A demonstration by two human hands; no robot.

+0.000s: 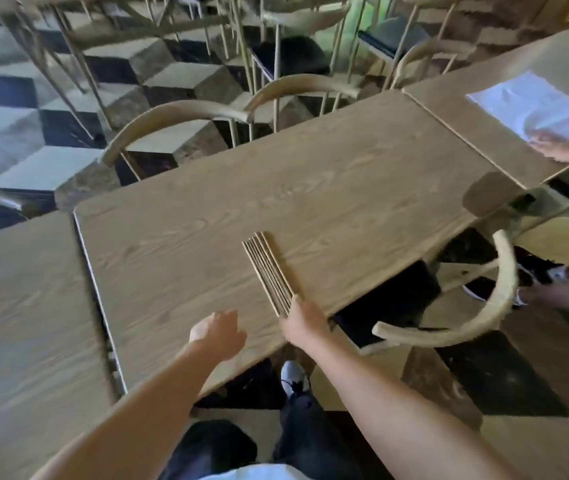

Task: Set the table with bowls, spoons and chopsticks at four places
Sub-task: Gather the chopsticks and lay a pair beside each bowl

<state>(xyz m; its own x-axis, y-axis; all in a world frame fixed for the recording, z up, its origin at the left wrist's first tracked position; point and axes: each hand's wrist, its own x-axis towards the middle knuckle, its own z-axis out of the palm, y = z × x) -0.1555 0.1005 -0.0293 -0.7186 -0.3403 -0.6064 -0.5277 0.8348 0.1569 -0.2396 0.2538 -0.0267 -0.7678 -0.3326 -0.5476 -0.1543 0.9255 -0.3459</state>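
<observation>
The right hand [302, 322] pinches the near ends of the chopsticks [269, 271], which fan out ahead of it on the worktop [189, 209]. The left hand [219, 332] hovers beside it, spread. A loose grip could roll sticks off the edge just to its right.

Tan wood-grain table [207, 209], checkered floor [34, 98]
</observation>
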